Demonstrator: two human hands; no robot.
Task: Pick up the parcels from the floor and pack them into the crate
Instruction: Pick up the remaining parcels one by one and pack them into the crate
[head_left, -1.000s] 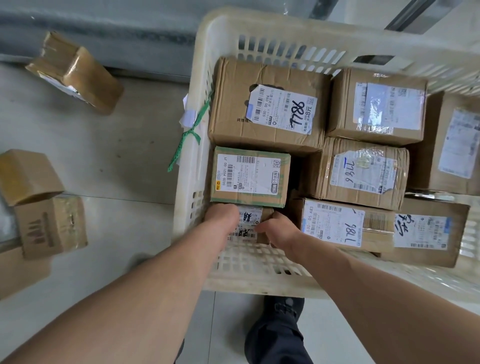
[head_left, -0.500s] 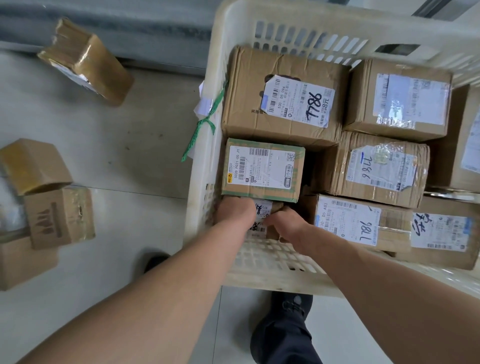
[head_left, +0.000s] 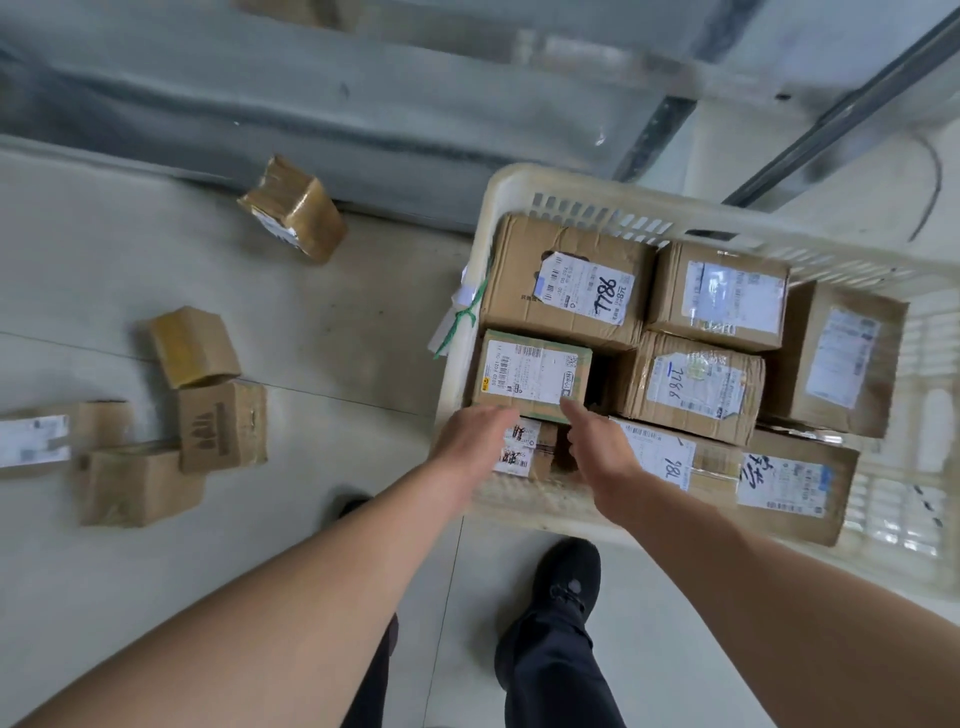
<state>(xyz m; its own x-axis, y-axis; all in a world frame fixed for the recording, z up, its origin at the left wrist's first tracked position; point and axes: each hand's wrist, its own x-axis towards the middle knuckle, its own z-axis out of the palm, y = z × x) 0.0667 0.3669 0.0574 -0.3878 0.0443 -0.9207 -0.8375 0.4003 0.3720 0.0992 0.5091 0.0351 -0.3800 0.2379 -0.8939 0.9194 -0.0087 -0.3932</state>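
A cream plastic crate (head_left: 524, 189) holds several taped cardboard parcels. A small labelled parcel (head_left: 524, 449) lies in its near-left corner, below a green-edged parcel (head_left: 530, 374). My left hand (head_left: 470, 441) hovers over the small parcel's left side with relaxed fingers. My right hand (head_left: 597, 447) is just right of it, fingers straight, holding nothing. Neither hand grips anything. More parcels lie on the floor to the left: a taped one (head_left: 296, 210) near the wall and a cluster (head_left: 208, 395) nearer me.
A grey wall base (head_left: 311, 109) runs behind the floor parcels. My two feet in dark shoes (head_left: 569, 577) stand just before the crate's near rim. A flat labelled parcel (head_left: 34, 439) lies at the far left. A green string (head_left: 462, 317) hangs on the crate's left wall.
Both hands have let go of the small parcel and lifted off it, fingers opening. The view has pulled back and swung left, showing more floor.
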